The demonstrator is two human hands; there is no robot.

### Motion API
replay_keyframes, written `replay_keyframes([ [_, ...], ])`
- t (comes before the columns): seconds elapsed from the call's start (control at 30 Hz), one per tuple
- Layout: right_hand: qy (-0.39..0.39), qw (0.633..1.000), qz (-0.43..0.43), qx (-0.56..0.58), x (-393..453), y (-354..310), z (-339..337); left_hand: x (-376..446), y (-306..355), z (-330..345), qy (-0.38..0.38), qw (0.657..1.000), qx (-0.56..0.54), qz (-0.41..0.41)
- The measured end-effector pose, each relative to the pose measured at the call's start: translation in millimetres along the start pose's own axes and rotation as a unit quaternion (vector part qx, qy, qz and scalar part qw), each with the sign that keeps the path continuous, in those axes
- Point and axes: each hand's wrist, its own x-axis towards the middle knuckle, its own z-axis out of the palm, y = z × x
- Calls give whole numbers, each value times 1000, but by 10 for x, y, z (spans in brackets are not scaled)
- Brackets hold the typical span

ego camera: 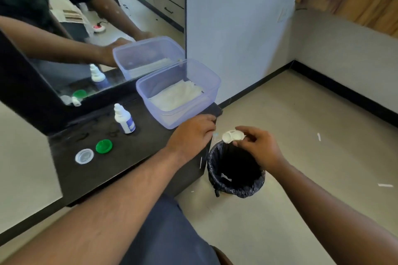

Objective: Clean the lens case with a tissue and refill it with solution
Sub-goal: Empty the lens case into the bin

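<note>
Right hand (259, 146) pinches the white lens case (233, 136) by one end, holding it above the black-lined bin (235, 171) beside the dark counter (137, 157). Left hand (192, 135) hovers over the counter edge, fingers curled under; whether it holds anything cannot be told. Solution bottle (124, 119) stands upright, blue label unreadable; green cap (103, 146), clear cap (84, 156) and tissue tub (178, 92) sit nearby.

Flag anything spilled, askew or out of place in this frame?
Minor only. White scraps litter the floor, beside the bin rather than in it. The tissue tub overhangs the dark counter's right end. Both caps, green cap and clear cap, lie loose. The right hand holds the lens case over the bin.
</note>
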Motion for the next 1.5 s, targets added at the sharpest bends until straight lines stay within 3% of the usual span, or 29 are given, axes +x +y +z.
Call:
replay_keyframes([
  [0.2, -81, 991, -51, 99, -379, -515, 224, -947, -220, -492, 113, 987, -69, -97],
  [0.3, -136, 977, -103, 128, -392, -841, 547, -1321, -322, -747, 143, 980, -54, -130],
  [0.53, -174, 952, -251, 36, -308, -1513, 1307, -1977, -468, -1197, 212, 959, 22, -187],
  [0.63, -190, 946, -262, -11, -284, -1644, 1555, -2063, -517, -1253, 222, 954, 23, -203],
  [0.9, -192, 938, -271, -103, -247, -1635, 1775, -2044, -559, -1282, 222, 947, -9, -232],
  [1.23, -201, 945, -244, -87, -313, -1724, 1648, -1891, -473, -1273, 170, 948, 31, -268],
  [1.37, -156, 954, -246, -70, -338, -1781, 1346, -1739, -355, -1247, 182, 947, 50, -258],
  [1.5, -67, 965, -252, -27, -189, -1882, 868, -1358, -174, -1187, 190, 962, 26, -193],
])
